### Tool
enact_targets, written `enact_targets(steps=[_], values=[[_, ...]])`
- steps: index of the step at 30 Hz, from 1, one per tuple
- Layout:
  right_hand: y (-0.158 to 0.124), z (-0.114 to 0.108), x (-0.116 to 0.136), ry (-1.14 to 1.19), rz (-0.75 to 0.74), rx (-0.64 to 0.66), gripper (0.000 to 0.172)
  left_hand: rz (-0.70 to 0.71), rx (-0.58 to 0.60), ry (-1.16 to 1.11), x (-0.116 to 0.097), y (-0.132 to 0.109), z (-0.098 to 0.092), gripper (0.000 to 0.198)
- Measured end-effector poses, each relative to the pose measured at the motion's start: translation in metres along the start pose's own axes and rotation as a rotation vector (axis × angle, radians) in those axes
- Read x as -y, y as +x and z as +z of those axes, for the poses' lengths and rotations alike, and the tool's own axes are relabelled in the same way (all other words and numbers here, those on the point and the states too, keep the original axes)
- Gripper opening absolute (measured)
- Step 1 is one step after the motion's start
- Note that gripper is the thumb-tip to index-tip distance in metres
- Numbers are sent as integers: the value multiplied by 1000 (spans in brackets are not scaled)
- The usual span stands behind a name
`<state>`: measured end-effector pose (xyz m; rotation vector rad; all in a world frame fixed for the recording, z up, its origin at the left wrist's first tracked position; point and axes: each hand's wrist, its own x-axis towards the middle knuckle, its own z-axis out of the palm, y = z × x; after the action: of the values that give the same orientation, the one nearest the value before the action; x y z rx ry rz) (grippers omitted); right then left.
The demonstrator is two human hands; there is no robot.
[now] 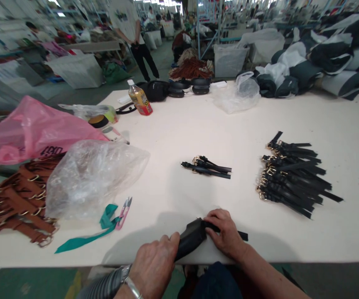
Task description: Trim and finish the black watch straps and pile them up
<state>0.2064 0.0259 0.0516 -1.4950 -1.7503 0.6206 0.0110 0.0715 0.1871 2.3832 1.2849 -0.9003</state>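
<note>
At the near edge of the white table, my left hand is closed round a thick, smooth black piece, perhaps leather; its exact kind I cannot make out. My right hand pinches a narrow black strap right beside the far end of that piece. One end of the strap sticks out past my right fingers. Whether strap and piece are joined is hidden. Ahead lies a small group of black buckle straps with gold-coloured buckles. A larger pile of black buckle straps is spread to the right.
On the left are brown straps with metal rings, a clear plastic bag, a pink bag, pink-handled thread snips and a green ribbon. A bottle stands farther back. A person stands beyond the table.
</note>
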Motion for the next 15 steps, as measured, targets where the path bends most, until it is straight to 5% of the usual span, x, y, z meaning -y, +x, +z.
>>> enact_targets(steps=[6, 15], values=[[1, 2, -1, 18, -6, -4, 22, -11, 33, 31, 9, 0, -6, 39], [-1, 3, -2, 43, 0, -50, 23, 19, 30, 16, -4, 4, -9, 39]])
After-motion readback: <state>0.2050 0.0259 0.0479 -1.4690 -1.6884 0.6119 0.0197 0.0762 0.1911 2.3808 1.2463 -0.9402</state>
